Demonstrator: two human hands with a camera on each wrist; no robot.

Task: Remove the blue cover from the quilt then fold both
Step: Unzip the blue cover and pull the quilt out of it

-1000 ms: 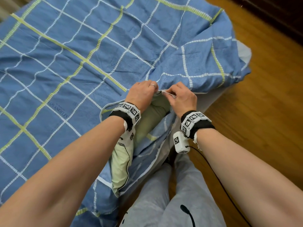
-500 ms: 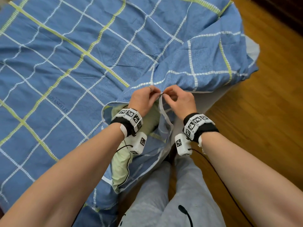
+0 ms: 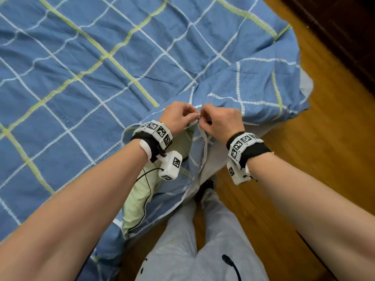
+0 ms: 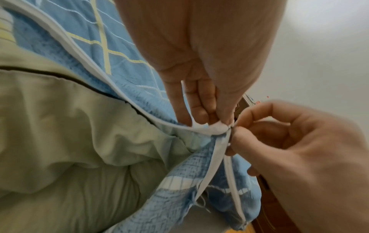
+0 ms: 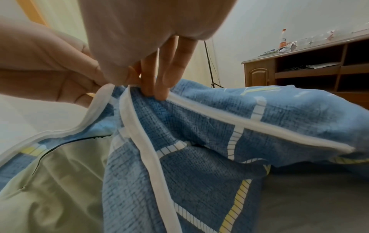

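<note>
Out on the left, the blue cover (image 3: 85,63) lies spread wide over the bed, checked in white and yellow lines. Coming in toward the middle, the pale green quilt (image 3: 138,201) shows through the cover's open edge, just under the left forearm. Now the left hand (image 3: 177,117): fingers curled, pinching the cover's white-trimmed edge right at the end of the opening. The left wrist view gives what the head view cannot, the white trim (image 4: 209,127) bunched under the fingertips and the quilt's dark piping running alongside. Right beside it, almost touching, the right hand (image 3: 220,120) has its fingers closed on the same spot; from the left wrist, thumb and forefinger nip something small and dark there, too blurred to name. The right wrist view shows two trimmed edges dropping apart below the pinch, and a wooden cabinet (image 5: 311,66) off at the far right. Wooden floor (image 3: 328,159) lies right of the bed.
</note>
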